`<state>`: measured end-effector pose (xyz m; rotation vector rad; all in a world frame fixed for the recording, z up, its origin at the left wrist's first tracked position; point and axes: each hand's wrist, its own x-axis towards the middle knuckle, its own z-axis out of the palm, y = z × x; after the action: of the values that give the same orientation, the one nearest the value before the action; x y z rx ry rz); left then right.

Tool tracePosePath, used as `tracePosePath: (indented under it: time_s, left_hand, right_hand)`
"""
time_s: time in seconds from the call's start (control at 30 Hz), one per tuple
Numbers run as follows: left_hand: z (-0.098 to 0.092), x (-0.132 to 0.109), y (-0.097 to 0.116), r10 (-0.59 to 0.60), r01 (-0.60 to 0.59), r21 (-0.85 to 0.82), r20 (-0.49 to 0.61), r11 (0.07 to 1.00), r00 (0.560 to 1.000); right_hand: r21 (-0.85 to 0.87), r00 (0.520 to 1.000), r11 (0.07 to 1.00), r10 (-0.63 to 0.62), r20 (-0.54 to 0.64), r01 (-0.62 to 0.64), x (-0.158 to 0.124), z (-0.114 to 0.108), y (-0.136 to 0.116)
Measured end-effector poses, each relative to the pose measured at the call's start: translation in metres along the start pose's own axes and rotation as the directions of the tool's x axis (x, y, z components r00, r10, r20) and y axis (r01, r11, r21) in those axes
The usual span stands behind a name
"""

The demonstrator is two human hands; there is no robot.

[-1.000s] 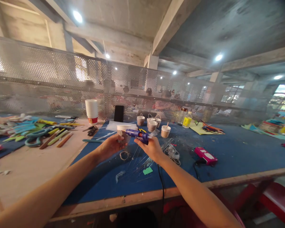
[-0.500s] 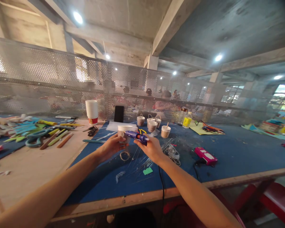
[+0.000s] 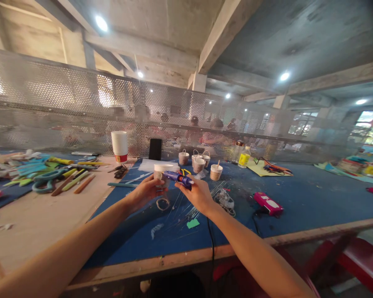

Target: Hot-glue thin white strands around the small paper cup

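My left hand (image 3: 147, 191) is closed around a white paper cup (image 3: 161, 167), held upright above the blue mat. In my right hand (image 3: 198, 194) is a blue hot glue gun (image 3: 178, 178), its nozzle pointing left at the side of the cup. Whether the nozzle touches the cup I cannot tell. A loop of cord (image 3: 163, 203) hangs or lies just below the cup. The gun's black cable (image 3: 210, 240) runs down over the table's front edge. Behind my hands stand several small wrapped cups with thin handles (image 3: 199, 164).
A stack of paper cups (image 3: 119, 145) and a black phone-like slab (image 3: 155, 149) stand at the back. Scissors (image 3: 48, 182) and clay-coloured sticks (image 3: 73, 182) lie left. A cord bundle (image 3: 226, 203), a yellow-labelled bottle (image 3: 244, 157) and a pink box (image 3: 268, 203) are right. Perforated metal screens the far side.
Almost nothing differs. The view has shifted very slightly, while both hands keep the cup and the glue gun in the same pose.
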<state>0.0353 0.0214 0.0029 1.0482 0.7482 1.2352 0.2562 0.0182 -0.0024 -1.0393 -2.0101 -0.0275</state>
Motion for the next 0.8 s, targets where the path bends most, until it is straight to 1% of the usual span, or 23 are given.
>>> tracePosePath:
  time_s: [0.13, 0.33, 0.57, 0.8]
  left_hand:
    - [-0.0002, 0.0, -0.0003, 0.01, -0.01, 0.0, 0.016, 1.0, 1.0]
    - [0.0004, 0.0006, -0.0004, -0.006, 0.006, -0.004, -0.011, 1.0, 1.0]
    - [-0.0012, 0.0012, -0.0009, 0.006, -0.006, -0.005, 0.002, 1.0, 1.0]
    - [0.0001, 0.0002, 0.0005, 0.004, -0.004, -0.006, 0.002, 1.0, 1.0]
  right_hand:
    - [-0.007, 1.0, 1.0, 0.01, -0.005, -0.01, 0.0002, -0.0002, -0.0005]
    - [-0.008, 1.0, 1.0, -0.009, -0.006, 0.009, -0.0004, -0.0002, 0.0008]
    - [-0.015, 1.0, 1.0, -0.009, -0.013, 0.009, -0.0001, -0.0019, -0.0009]
    - [-0.078, 1.0, 0.997, -0.016, -0.008, 0.015, 0.0003, -0.0008, 0.0004]
